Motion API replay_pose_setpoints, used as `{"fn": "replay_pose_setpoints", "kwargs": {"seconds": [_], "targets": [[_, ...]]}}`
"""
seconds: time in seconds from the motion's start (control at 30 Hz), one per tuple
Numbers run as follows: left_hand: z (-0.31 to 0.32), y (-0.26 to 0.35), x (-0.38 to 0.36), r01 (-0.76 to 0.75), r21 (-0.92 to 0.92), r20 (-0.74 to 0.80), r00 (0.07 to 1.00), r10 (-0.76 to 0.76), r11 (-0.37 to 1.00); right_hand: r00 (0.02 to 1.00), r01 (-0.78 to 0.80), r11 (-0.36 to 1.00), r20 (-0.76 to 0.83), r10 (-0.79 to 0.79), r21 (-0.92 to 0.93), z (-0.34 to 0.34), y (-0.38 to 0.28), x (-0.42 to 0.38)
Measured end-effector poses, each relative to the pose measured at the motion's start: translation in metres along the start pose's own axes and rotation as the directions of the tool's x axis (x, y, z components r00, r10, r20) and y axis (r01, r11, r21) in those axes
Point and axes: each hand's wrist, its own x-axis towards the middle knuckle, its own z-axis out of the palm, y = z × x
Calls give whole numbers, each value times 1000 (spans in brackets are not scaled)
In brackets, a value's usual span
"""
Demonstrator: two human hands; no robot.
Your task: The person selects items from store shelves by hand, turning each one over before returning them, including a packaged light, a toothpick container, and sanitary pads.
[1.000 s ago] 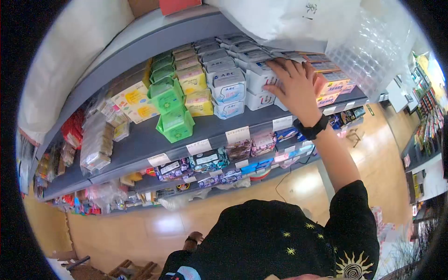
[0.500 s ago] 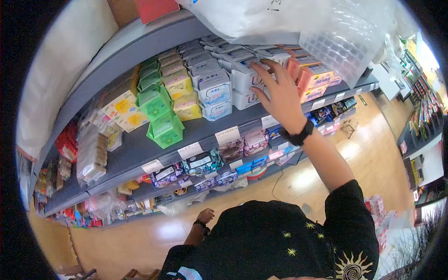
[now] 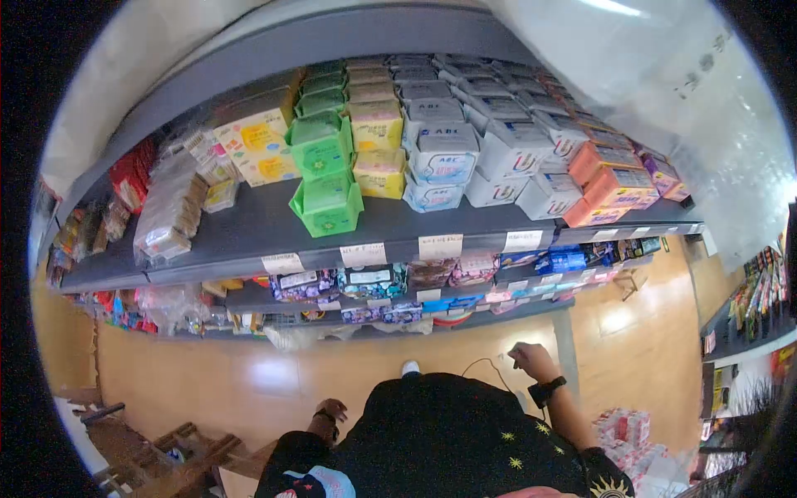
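My right hand (image 3: 533,360), with a black band at the wrist, hangs in front of the shelf, below its lower tiers. Its fingers are curled in, and nothing shows in them. Lower left, beside my dark shirt, my left hand (image 3: 333,408) hangs with loosely bent fingers and no object visible in it. Above both hands, packs stand stacked in rows on the grey shelf (image 3: 390,236): green packs (image 3: 324,203), yellow packs (image 3: 378,173), white-and-blue ABC packs (image 3: 444,158), white packs with a large U (image 3: 513,153) and orange packs (image 3: 610,187).
Patterned packs (image 3: 371,280) sit on the tier below. A large white plastic bag (image 3: 656,91) hangs at upper right. Wooden stools (image 3: 178,452) stand at lower left, pink-and-white packages (image 3: 623,432) at lower right. A thin cable (image 3: 490,361) runs near my right hand.
My right hand has left the white U packs and come down in front of the shelf, empty as far as I see. The view has shifted, showing more of the shelf's right end.
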Motion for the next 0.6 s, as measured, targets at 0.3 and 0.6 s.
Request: {"fn": "replay_pose_setpoints", "kwargs": {"seconds": [0.3, 0.6], "targets": [[21, 118, -8, -127, 186, -11, 991, 132, 974, 843, 19, 869, 476, 252, -494, 143, 246, -68], [86, 135, -10, -330, 565, -171, 850, 498, 757, 874, -484, 739, 299, 382, 468, 117, 301, -77]]}}
